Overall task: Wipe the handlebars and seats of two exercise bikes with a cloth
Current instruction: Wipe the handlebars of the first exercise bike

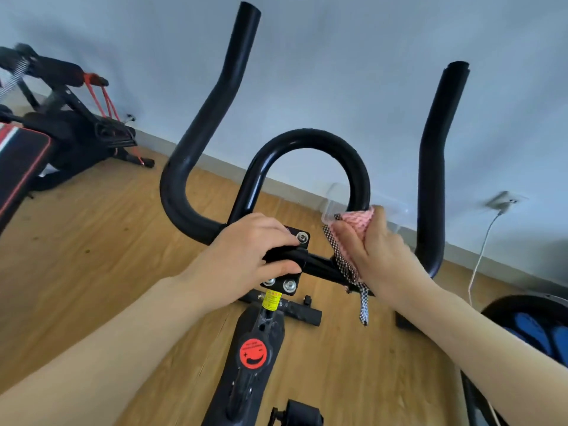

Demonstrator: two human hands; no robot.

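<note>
Right hand (373, 247): fingers clenched around pink cloth (356, 224), centre frame, on handlebar (307, 142) loop.
Left hand (246, 250): fingers curled on clamp (295, 238).
Remaining: apparently seats, second bike.

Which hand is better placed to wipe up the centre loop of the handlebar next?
Right. The right hand already holds the pink cloth against the loop's right base, while the left hand grips the clamp bracket, holding no cloth.

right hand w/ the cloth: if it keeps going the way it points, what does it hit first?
Right hand points up along the center loop of the handlebar, pink cloth already wrapped on its right leg. It would probably just slide up into the loop's curve.
</note>
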